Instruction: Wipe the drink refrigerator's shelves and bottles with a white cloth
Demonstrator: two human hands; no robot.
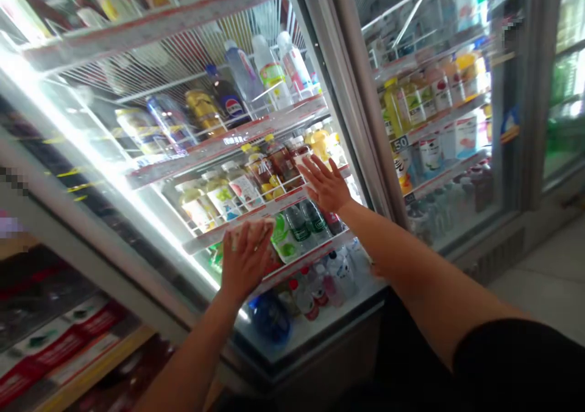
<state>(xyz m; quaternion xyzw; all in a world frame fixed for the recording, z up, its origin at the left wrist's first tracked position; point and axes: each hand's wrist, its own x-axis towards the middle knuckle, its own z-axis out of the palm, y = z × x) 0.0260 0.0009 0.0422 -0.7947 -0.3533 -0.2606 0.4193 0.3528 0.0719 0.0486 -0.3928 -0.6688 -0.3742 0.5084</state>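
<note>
My left hand (245, 259) lies over a pale, crumpled cloth (267, 224) in front of the lower shelves of a lit drinks fridge. The cloth shows past the fingertips, and the palm side is hidden. Up and to the right, my right hand (326, 185) is open, fingers spread, with nothing in it. It is in front of the row of juice and tea bottles (237, 183). Whether its palm touches the glass I cannot tell. Below that row stand green-labelled bottles (299, 224), between my two hands in the view.
A metal door frame (356, 95) runs down the fridge's right side, with another drinks fridge (434, 107) beyond it. A large blue bottle (269, 317) sits at the bottom. Shelves with red-and-white boxes (68, 339) stand at lower left. Tiled floor (539, 272) shows at right.
</note>
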